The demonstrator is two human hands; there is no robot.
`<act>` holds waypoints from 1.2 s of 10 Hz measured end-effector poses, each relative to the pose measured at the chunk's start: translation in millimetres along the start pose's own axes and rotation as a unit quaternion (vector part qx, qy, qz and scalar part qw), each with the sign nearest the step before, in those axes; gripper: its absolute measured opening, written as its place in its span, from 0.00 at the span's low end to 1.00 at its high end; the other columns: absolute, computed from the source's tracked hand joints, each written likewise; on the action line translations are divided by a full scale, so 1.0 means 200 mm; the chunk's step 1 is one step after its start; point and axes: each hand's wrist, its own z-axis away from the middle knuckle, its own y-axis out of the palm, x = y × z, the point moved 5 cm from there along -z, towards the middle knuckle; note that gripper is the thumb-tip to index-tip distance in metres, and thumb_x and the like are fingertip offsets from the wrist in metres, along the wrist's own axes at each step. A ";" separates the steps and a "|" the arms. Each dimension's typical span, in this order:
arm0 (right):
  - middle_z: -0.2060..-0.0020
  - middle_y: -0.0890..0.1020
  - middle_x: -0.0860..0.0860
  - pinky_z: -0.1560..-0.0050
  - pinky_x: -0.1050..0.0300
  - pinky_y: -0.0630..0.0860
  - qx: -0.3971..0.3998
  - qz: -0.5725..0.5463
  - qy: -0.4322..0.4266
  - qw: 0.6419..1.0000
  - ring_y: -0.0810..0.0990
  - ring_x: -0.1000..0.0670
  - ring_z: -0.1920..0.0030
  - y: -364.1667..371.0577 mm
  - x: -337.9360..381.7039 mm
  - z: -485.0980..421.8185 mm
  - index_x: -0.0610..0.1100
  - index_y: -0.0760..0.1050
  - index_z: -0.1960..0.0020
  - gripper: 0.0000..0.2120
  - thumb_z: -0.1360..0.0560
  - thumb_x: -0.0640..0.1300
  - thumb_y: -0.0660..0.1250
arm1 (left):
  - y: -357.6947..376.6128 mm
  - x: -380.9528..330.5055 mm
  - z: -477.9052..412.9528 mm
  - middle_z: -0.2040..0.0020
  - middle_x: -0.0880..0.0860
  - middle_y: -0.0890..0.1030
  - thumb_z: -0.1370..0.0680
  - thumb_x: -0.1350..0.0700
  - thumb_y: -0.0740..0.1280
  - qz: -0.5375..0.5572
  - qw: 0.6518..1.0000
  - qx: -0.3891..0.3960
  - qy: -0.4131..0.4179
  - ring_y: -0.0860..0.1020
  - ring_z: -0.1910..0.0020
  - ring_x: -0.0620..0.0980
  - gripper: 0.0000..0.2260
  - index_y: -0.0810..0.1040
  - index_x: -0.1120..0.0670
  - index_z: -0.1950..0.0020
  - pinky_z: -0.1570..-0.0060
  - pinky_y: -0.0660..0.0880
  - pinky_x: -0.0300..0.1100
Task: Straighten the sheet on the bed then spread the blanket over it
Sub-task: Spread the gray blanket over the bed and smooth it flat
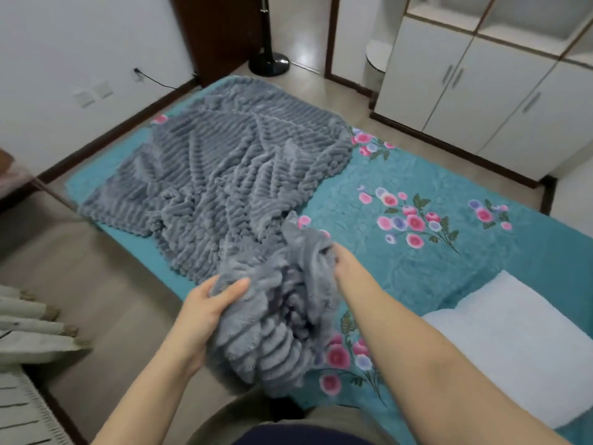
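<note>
On sheet (pixel 417 175) | blanket (pixel 224 175) near end bunched | left hand (pixel 205 313), right hand (pixel 345 263) fingers curled gripping it

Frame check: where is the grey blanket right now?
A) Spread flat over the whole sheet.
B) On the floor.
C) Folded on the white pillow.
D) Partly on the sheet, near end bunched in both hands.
D: the blanket lies rumpled on the far part of the sheet, while the left hand and right hand grip its bunched near end.
</note>
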 end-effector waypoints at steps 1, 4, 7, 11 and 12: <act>0.31 0.70 0.39 0.37 0.74 0.64 -0.144 0.128 -0.067 0.979 0.73 0.47 0.36 -0.28 0.36 0.11 0.36 0.68 0.33 0.15 0.17 0.36 0.51 | -0.32 -0.05 0.05 0.49 0.58 0.85 0.28 0.54 0.73 0.102 0.988 -0.116 0.026 0.85 0.52 0.55 0.12 0.82 0.57 0.46 0.61 0.82 0.43; 0.59 0.80 0.47 0.49 0.51 0.77 0.002 -0.022 -0.401 0.916 0.79 0.48 0.56 0.16 1.12 0.74 0.44 0.76 0.55 0.03 0.24 0.39 0.66 | -0.31 0.04 0.01 0.44 0.63 0.81 0.24 0.58 0.70 0.136 0.977 -0.162 0.030 0.82 0.47 0.59 0.18 0.72 0.58 0.36 0.50 0.80 0.50; 0.71 0.67 0.54 0.75 0.69 0.62 0.168 0.412 -0.191 0.875 0.64 0.62 0.76 0.51 -0.19 0.66 0.50 0.64 0.59 0.11 0.22 0.42 0.65 | -0.11 0.21 -0.09 0.50 0.50 0.86 0.37 0.41 0.79 -0.074 0.997 -0.021 -0.007 0.83 0.47 0.50 0.26 0.81 0.53 0.45 0.49 0.79 0.43; 0.60 0.80 0.43 0.67 0.48 0.74 0.069 0.714 -0.153 0.680 0.79 0.42 0.64 0.21 -0.29 0.24 0.67 0.44 0.26 0.38 0.26 0.43 0.60 | -0.11 0.13 0.06 0.54 0.49 0.75 0.38 0.49 0.68 -0.312 0.939 0.120 0.076 0.77 0.56 0.40 0.16 0.80 0.35 0.53 0.55 0.72 0.38; 0.51 0.82 0.45 0.60 0.47 0.81 0.040 0.695 -0.119 0.708 0.82 0.44 0.60 0.16 -0.30 0.18 0.60 0.63 0.31 0.25 0.26 0.46 0.58 | -0.09 0.04 0.09 0.50 0.52 0.77 0.36 0.50 0.69 -0.306 0.936 0.138 0.110 0.78 0.50 0.44 0.19 0.80 0.34 0.48 0.47 0.74 0.40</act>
